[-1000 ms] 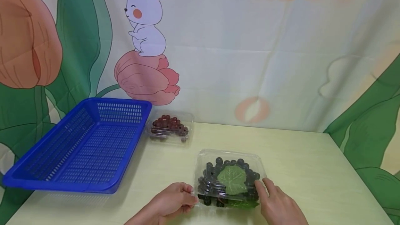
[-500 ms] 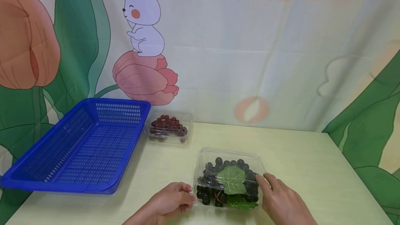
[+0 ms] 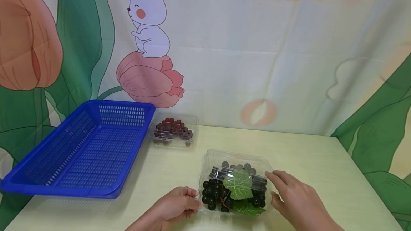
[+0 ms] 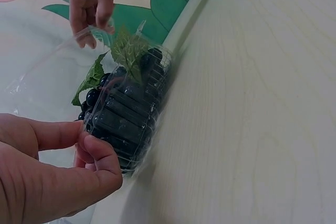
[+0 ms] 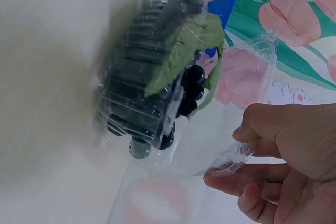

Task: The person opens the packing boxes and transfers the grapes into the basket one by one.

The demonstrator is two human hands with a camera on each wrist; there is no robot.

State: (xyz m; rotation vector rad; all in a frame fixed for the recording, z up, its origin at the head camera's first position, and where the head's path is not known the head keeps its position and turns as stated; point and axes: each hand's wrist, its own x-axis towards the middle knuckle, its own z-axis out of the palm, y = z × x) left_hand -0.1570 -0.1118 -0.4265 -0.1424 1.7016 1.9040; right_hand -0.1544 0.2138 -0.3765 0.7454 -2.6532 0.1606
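A clear plastic clamshell box (image 3: 205,159) of dark grapes (image 3: 212,191) stands on the table in front of me in the head view. Green leaves (image 3: 239,186) lie among the grapes. Its see-through lid (image 5: 269,56) is raised at the front and tilts back from the base. My left hand (image 3: 179,202) pinches the box's near left rim between thumb and fingers. At the right, my right hand (image 3: 298,197) holds a lid corner between thumb and forefinger, plain in the right wrist view (image 5: 294,161).
On the left stands a blue slatted plastic basket (image 3: 64,190) with nothing in it. Behind, beside the basket, is a second clear box holding red grapes (image 3: 173,129). A printed cloth with a rabbit (image 3: 151,40) hangs at the table's (image 3: 298,152) back edge.
The right hand has moved up and slightly right, raising the front of the lid, so the front grapes show uncovered. The left hand has stayed at the box's left rim.
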